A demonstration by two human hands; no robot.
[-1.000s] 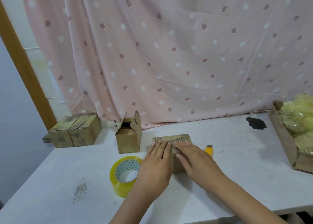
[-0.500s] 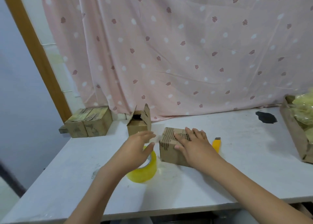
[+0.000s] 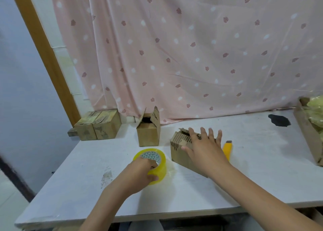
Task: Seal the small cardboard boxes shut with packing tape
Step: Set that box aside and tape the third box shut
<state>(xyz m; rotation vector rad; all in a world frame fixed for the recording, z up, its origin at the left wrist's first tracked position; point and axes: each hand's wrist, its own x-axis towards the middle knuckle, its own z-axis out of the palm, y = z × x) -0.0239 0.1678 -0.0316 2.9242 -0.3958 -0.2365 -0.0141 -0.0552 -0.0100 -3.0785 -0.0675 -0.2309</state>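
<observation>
A small cardboard box [image 3: 180, 151] lies in the middle of the white table [image 3: 262, 174] with its flaps folded down. My right hand [image 3: 204, 146] rests flat on its top, fingers spread, pressing the flaps. To its left stands a yellow roll of packing tape [image 3: 157, 162]; my left hand [image 3: 141, 171] grips it, fingers in the core and thumb on the outer face. A second small box [image 3: 148, 134] stands behind the roll with its top flaps up. Two closed boxes [image 3: 97, 127] sit side by side at the table's back left corner.
A yellow utility knife [image 3: 227, 148] lies just right of the pressed box. A large cardboard box [image 3: 307, 134] with yellowish plastic bags stands at the right edge. A dark patch [image 3: 278, 120] marks the table behind. A pink curtain [image 3: 192, 47] hangs along the back.
My left hand left the box top, moved left and down, and closed on the tape roll. My right hand stays pressing the box, which has turned slightly.
</observation>
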